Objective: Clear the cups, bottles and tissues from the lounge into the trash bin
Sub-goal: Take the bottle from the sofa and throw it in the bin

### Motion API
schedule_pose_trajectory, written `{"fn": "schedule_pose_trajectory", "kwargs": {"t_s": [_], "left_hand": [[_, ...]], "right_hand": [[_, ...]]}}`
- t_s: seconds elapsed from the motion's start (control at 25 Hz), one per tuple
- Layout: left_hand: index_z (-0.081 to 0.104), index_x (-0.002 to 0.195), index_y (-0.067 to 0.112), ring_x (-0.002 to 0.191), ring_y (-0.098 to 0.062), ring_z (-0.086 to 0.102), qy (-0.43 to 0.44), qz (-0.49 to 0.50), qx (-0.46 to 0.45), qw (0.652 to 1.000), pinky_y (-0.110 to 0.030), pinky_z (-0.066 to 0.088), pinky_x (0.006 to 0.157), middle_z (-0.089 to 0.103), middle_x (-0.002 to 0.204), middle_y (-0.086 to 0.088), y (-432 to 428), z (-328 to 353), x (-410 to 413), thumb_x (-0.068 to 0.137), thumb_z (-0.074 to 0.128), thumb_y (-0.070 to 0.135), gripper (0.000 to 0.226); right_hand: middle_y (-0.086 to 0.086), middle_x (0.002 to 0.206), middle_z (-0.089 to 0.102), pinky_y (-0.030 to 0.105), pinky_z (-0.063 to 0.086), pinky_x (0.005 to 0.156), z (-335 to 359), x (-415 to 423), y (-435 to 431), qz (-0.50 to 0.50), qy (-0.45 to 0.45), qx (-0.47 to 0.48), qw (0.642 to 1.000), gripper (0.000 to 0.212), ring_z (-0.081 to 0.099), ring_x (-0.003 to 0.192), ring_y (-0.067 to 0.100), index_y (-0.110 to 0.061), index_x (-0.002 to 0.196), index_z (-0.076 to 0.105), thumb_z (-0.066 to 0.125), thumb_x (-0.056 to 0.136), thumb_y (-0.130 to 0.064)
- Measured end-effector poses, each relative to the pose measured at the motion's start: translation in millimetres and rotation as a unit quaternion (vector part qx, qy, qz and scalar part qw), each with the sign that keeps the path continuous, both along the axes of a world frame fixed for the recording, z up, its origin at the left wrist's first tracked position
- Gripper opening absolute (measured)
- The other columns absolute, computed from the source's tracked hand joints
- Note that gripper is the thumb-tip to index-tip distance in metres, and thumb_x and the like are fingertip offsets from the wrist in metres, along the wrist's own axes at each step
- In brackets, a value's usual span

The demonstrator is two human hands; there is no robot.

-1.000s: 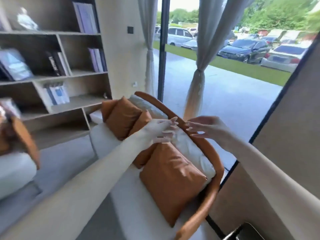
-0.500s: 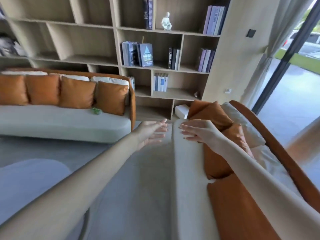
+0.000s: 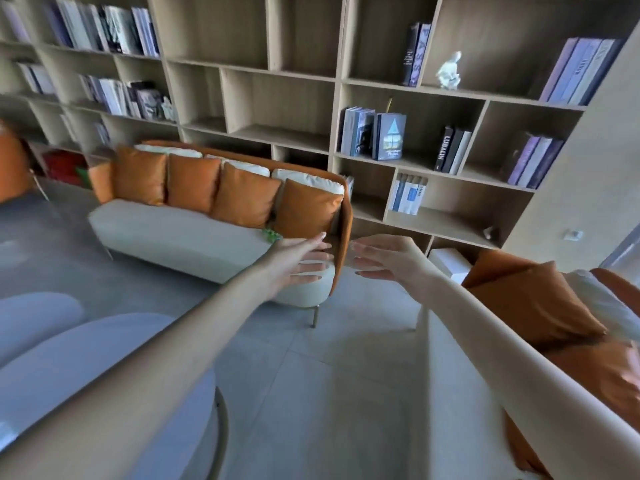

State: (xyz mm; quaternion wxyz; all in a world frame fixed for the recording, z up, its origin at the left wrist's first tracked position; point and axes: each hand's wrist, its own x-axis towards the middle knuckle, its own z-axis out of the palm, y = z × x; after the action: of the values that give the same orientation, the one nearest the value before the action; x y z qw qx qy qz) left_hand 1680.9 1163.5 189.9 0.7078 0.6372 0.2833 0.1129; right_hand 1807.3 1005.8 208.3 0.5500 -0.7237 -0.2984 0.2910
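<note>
1. Nothing gripped: left hand (image 3: pixel 298 263) and right hand (image 3: pixel 384 258) reach out, fingers straight and spread, before the sofa's (image 3: pixel 173 230) end.
2. A small green item (image 3: pixel 271 234) lies on the sofa seat, by its end cushion (image 3: pixel 306 209).
3. Probably the next pick-up, hence 2 outstretched arms.

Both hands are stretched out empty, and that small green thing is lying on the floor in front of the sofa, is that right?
Not quite. In the head view the small green thing lies on the seat of the sofa, beside the orange cushion at its right end, not on the floor. The rest holds: the left hand and right hand are both stretched out empty.
</note>
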Motion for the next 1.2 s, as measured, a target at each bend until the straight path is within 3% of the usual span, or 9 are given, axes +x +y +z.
{"fn": "schedule_pose_trajectory", "kwargs": {"t_s": [0.12,0.28,0.4,0.52,0.72,0.96,1.2], "left_hand": [[0.07,0.106,0.014,0.104,-0.023,0.07,0.0,0.039,-0.006,0.999,-0.041,0.054,0.095,0.073,0.111,-0.009,55,-7,6,0.089,0.064,0.042,0.034],[0.068,0.111,0.019,0.106,-0.02,0.069,0.016,0.09,-0.01,0.996,-0.041,0.052,0.098,0.074,0.111,-0.004,129,-32,34,0.085,0.065,0.05,0.04],[0.066,0.116,0.023,0.109,-0.017,0.065,0.041,0.135,-0.008,0.99,-0.039,0.049,0.099,0.072,0.112,0.001,197,-46,82,0.082,0.063,0.059,0.05],[0.067,0.108,0.024,0.111,-0.019,0.064,0.052,0.15,-0.029,0.987,-0.038,0.051,0.096,0.071,0.115,-0.002,262,-52,141,0.084,0.061,0.059,0.043],[0.069,0.11,0.02,0.111,-0.018,0.065,0.059,0.156,-0.044,0.985,-0.041,0.051,0.1,0.072,0.115,-0.003,350,-63,211,0.083,0.065,0.055,0.044],[0.068,0.113,0.018,0.109,-0.016,0.066,0.078,0.173,-0.048,0.981,-0.04,0.05,0.101,0.071,0.117,-0.001,485,-99,265,0.087,0.063,0.051,0.043],[0.068,0.115,0.019,0.111,-0.017,0.065,0.108,0.178,-0.096,0.973,-0.039,0.05,0.101,0.071,0.117,0.001,651,-158,346,0.087,0.063,0.052,0.044]], "right_hand": [[0.008,0.108,0.073,0.031,0.059,0.082,-7,16,64,0.025,0.023,-0.007,0.999,0.035,0.072,0.096,0.017,-0.008,0.113,0.069,0.073,0.082,-0.025],[0.003,0.111,0.07,0.031,0.056,0.089,-24,58,148,0.068,0.025,-0.039,0.997,0.031,0.066,0.105,0.018,-0.015,0.11,0.069,0.071,0.084,-0.029],[0.001,0.121,0.063,0.036,0.051,0.097,-43,114,216,0.118,0.028,-0.073,0.99,0.047,0.061,0.114,0.018,-0.016,0.128,0.057,0.068,0.086,-0.034],[0.0,0.127,0.058,0.033,0.053,0.093,-62,179,285,0.145,0.046,-0.126,0.98,0.057,0.06,0.112,0.018,-0.022,0.136,0.049,0.067,0.085,-0.041],[0.004,0.124,0.063,0.034,0.055,0.09,-73,262,401,0.128,0.073,-0.14,0.979,0.035,0.062,0.112,0.02,-0.021,0.116,0.064,0.069,0.085,-0.037],[0.007,0.124,0.064,0.024,0.058,0.072,-123,329,544,0.159,0.111,-0.137,0.971,0.026,0.063,0.113,0.023,-0.018,0.112,0.067,0.068,0.088,-0.028],[0.01,0.123,0.065,0.038,0.054,0.094,-181,414,710,0.14,0.134,-0.168,0.967,0.02,0.061,0.116,0.026,-0.016,0.109,0.067,0.065,0.09,-0.022]]}}
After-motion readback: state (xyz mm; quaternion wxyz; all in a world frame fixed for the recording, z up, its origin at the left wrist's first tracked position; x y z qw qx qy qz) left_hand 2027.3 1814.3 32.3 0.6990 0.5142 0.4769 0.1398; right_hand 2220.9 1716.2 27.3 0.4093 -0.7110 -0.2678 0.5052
